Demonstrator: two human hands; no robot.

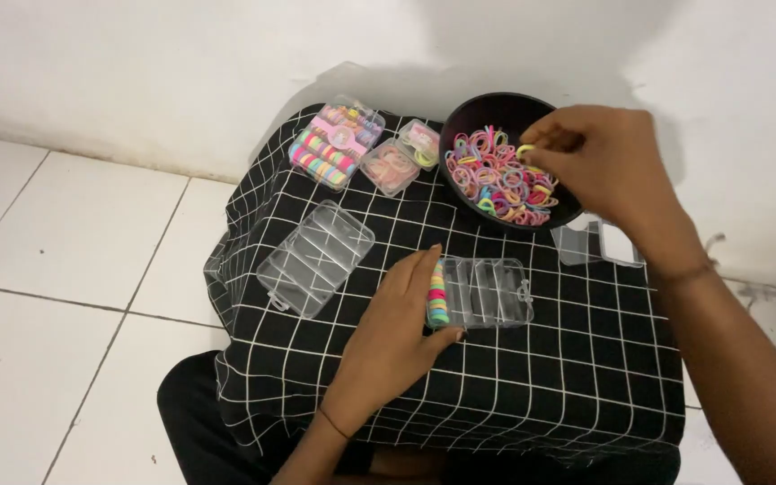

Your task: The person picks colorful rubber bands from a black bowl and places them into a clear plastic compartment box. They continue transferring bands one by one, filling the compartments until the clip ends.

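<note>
A small table covered by a black cloth with a white grid [550,395] stands before me. My left hand [397,332] rests on the cloth, fingers against the left side of a clear compartment box [487,292] whose left slot holds a row of coloured hair ties [438,295]. My right hand [599,162] reaches over a dark bowl [487,110] full of small coloured hair ties [496,180] and pinches a yellowish tie at its fingertips.
A clear box lid or tray [316,258] lies left of my left hand. At the back left stand a filled box of ties [334,144] and two small clear boxes [391,166] [419,144]. Another clear piece [590,242] lies under my right wrist. White tiled floor at the left.
</note>
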